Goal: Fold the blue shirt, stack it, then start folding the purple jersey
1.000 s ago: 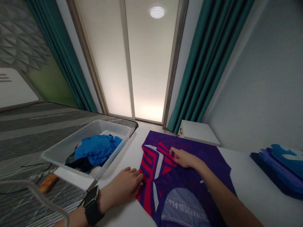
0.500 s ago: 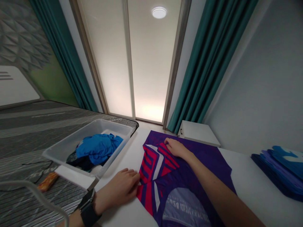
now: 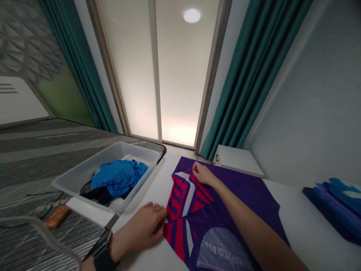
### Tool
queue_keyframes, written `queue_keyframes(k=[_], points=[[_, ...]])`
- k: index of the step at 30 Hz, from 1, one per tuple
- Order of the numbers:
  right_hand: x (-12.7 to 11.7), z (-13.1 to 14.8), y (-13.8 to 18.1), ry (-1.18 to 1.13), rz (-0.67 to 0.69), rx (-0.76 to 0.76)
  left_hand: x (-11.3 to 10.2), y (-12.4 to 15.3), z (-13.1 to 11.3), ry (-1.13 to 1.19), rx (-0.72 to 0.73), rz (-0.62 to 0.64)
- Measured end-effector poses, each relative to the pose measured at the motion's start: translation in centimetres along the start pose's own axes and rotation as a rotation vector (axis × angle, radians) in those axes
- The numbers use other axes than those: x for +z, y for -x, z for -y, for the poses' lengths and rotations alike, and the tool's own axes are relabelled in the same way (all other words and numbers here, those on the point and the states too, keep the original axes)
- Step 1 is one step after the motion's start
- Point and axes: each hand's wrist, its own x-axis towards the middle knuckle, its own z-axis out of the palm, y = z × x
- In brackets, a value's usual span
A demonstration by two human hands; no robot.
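Observation:
A purple shirt [image 3: 242, 188] with a red, white and purple patterned sleeve part [image 3: 184, 194] lies spread over the white table [image 3: 141, 203]. Its grey-lilac panel with lettering [image 3: 222, 248] shows near the bottom of the view. My left hand [image 3: 149, 222], with a dark watch on the wrist, holds the left edge of the patterned part, fingers closed on the cloth. Farther up, my right hand [image 3: 204, 174] pinches the fabric at the top of that part. My right forearm crosses over the shirt and hides some of it.
A translucent plastic bin [image 3: 67, 184] with blue and dark clothes [image 3: 118, 177] stands left. Folded blue and purple clothes [image 3: 335, 210] lie at the right. Behind the table is a white cabinet [image 3: 238, 160]. A pale curved tube [image 3: 42, 233] crosses the lower left, near an orange packet [image 3: 58, 217].
My right hand has shifted slightly left along the top of the patterned part, its fingers now pinched tighter on the cloth. My left hand stays at the edge. The view has moved slightly.

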Motion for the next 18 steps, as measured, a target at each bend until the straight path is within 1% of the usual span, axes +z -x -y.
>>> queue_keyframes(k=[5, 8, 10, 12, 14, 16, 18], points=[[0.3, -0.2, 0.2, -0.011, -0.011, 0.11, -0.1, 0.3, 0.1, 0.014, -0.008, 0.012], [0.6, 0.0, 0.5, -0.012, 0.0, 0.143, -0.4, 0.3, -0.1, 0.007, -0.005, 0.01], [0.7, 0.1, 0.7, -0.022, 0.006, 0.154, -0.6, -0.1, 0.0, 0.028, -0.019, -0.019], [0.7, 0.2, 0.9, -0.035, 0.014, 0.155, -0.7, -1.0, 0.3, 0.087, -0.067, -0.1], [0.5, 0.2, 1.3, -0.048, 0.029, 0.137, -0.6, -2.5, 1.1, 0.17, -0.124, -0.228], [0.3, 0.2, 1.8, -0.093, 0.033, 0.075, -0.4, -4.6, 2.1, 0.239, -0.143, -0.348], [0.0, 0.2, 2.3, -0.182, 0.013, -0.005, -0.2, -7.0, 3.2, 0.261, -0.136, -0.456]])
